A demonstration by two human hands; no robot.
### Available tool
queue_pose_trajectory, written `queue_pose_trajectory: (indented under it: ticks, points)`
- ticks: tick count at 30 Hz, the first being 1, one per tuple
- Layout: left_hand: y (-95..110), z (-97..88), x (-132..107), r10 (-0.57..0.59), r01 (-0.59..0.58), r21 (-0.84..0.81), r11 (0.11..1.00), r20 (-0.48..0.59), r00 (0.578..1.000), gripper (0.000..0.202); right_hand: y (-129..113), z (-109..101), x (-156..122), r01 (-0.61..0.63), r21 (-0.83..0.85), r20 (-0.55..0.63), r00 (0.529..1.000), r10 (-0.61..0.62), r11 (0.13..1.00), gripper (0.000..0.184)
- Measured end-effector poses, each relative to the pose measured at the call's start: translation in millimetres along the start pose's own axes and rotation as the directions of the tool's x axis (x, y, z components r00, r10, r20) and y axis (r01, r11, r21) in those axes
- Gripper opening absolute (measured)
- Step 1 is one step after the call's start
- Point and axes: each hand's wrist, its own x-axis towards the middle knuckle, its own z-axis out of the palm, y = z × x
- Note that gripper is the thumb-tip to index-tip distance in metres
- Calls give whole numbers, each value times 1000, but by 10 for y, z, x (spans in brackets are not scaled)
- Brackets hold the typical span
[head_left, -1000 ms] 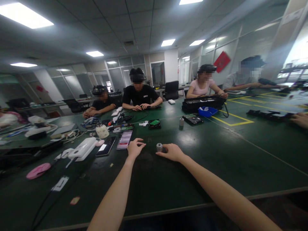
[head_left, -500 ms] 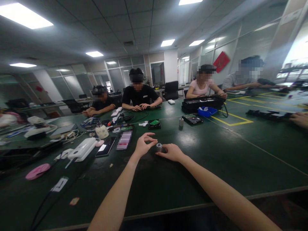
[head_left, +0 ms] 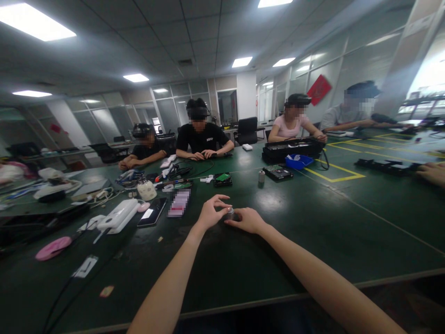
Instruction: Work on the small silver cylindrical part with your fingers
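Observation:
A small silvery metal cylinder [head_left: 231, 212] stands upright on the green table in front of me, partly covered by fingers. My right hand [head_left: 249, 220] is curled against its right side, thumb in front and fingers behind, gripping it. From the left, my left hand [head_left: 212, 212] has thumb and fingertips pinched at the cylinder's upper rim. Exactly what the left fingertips touch there is hard to make out. Farther back stands a similar metal cylinder [head_left: 261, 176], beside an open hard drive [head_left: 278, 172].
To the left lie a phone [head_left: 153, 212], a white power strip [head_left: 119, 216] and a pink ring-shaped item [head_left: 53, 248]. A green circuit board [head_left: 222, 179], a blue tray [head_left: 299, 161] and a black device [head_left: 294, 149] are farther back. Several people sit around the table.
My left hand has moved slightly right, its thumb and fingertips coming over the top of the cylinder. My right hand stays at the cylinder's side.

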Motion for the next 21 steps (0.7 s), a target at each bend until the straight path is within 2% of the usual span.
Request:
queue_pose_trajectory:
  ticks: [5,11,13,18,21]
  points:
    - [-18,24,8,-52,54,-99,994,27,998,26,-19,-20,-6,-13,2,19,1000,13,1000,52]
    - [-42,12,4,-7,23,129,991,-128,992,20,-23,-28,-5,-5,13,21,1000,5,1000,53]
    - [-72,19,9,-19,30,91,995,-124,992,19,-16,-18,-2,-4,6,12,1000,4,1000,53]
    - [-145,101,30,-83,76,-123,989,-49,995,21,-9,-7,0,-11,2,20,1000,11,1000,52]
    - [-121,149,21,-87,85,-159,984,-6,996,22,-16,-13,0,-10,2,24,1000,10,1000,51]
